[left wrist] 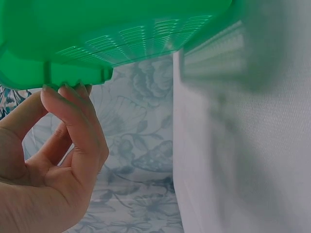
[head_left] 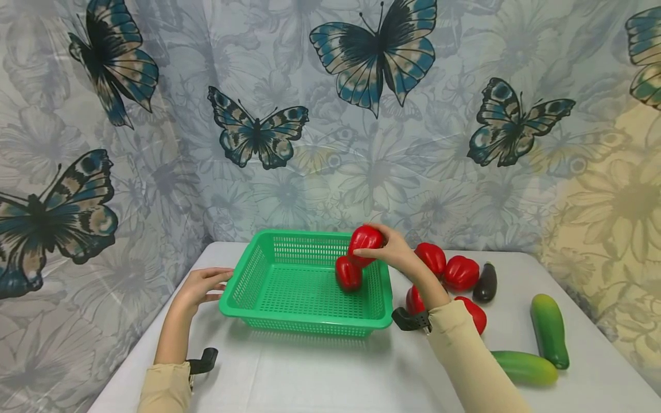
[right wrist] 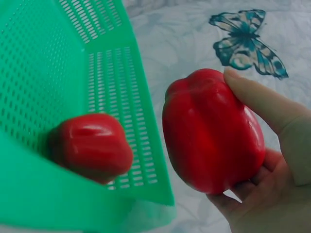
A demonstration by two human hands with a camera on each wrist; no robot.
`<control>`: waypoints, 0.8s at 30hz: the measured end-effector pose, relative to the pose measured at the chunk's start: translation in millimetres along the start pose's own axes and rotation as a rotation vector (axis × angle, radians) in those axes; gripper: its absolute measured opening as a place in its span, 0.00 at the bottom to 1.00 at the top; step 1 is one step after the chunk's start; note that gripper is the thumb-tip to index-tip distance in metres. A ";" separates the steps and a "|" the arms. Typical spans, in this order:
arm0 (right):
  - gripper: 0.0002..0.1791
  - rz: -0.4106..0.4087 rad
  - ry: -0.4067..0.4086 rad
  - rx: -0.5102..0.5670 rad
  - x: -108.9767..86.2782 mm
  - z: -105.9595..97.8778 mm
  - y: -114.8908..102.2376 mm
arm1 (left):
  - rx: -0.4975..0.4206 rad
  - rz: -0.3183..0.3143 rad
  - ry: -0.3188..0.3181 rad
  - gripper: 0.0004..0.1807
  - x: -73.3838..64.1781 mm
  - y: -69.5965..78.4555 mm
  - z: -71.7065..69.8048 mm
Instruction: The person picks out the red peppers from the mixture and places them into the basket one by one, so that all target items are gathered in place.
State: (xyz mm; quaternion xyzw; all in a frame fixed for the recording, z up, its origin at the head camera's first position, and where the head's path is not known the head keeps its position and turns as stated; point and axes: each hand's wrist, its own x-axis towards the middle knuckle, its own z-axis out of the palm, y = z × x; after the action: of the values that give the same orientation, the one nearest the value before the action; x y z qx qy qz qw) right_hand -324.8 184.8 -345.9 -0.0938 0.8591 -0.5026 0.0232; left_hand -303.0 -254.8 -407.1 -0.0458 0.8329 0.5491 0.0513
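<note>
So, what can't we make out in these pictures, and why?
Head view: parts of a red bell pepper and the nearer cucumber, behind the right sleeve.
Left wrist view: the inside of the green basket, behind its outer wall.
Right wrist view: part of the right hand, beyond the right edge; the far side of the held red bell pepper, turned away.

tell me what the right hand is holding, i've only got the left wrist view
Observer: The right hand holds a red bell pepper near the green basket.
Operator: anything inside it
Observer: Yes, another red pepper lies in its right-hand end.
Operator: any veg outside it that isn't red
Observer: Off to the right are a dark eggplant and two long green vegetables.
</note>
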 end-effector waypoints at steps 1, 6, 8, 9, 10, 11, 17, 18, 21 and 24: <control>0.44 0.002 -0.005 0.004 1.2 1.5 -0.3 | -0.002 0.001 -0.001 0.30 -0.2 -0.2 0.1; 0.43 -0.012 -0.016 0.003 5.6 7.9 -3.3 | -0.007 0.000 -0.006 0.30 -1.3 0.3 0.2; 0.43 -0.017 -0.016 -0.003 6.7 10.6 -5.6 | -0.007 -0.001 -0.004 0.30 -1.6 0.8 0.2; 0.43 -0.022 -0.016 -0.003 7.5 12.1 -6.8 | -0.007 -0.002 -0.004 0.30 -1.6 1.0 0.2; 0.43 -0.028 -0.017 -0.002 8.3 13.5 -7.9 | -0.006 0.000 -0.005 0.30 -1.6 1.1 0.2; 0.43 -0.037 -0.019 -0.008 8.8 14.7 -9.1 | -0.005 0.001 -0.005 0.30 -1.7 1.2 0.2; 0.42 -0.052 -0.033 -0.016 13.2 22.0 -12.8 | -0.005 -0.002 0.001 0.30 -1.1 1.0 0.9; 0.42 -0.050 -0.033 -0.014 14.0 23.2 -13.2 | -0.006 -0.004 0.001 0.31 -1.0 0.9 0.9; 0.42 -0.059 -0.034 -0.019 16.6 27.2 -13.2 | -0.013 -0.007 0.006 0.30 -0.6 0.7 1.1; 0.42 -0.074 -0.030 -0.019 19.8 31.6 -12.1 | -0.011 0.004 -0.001 0.30 -0.8 0.9 0.8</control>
State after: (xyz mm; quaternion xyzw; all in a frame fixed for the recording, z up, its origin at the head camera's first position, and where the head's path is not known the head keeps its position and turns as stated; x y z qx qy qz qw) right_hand -338.3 148.3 -349.9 -0.1335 0.8592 -0.4936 0.0166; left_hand -302.4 -253.6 -406.4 -0.0441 0.8299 0.5539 0.0502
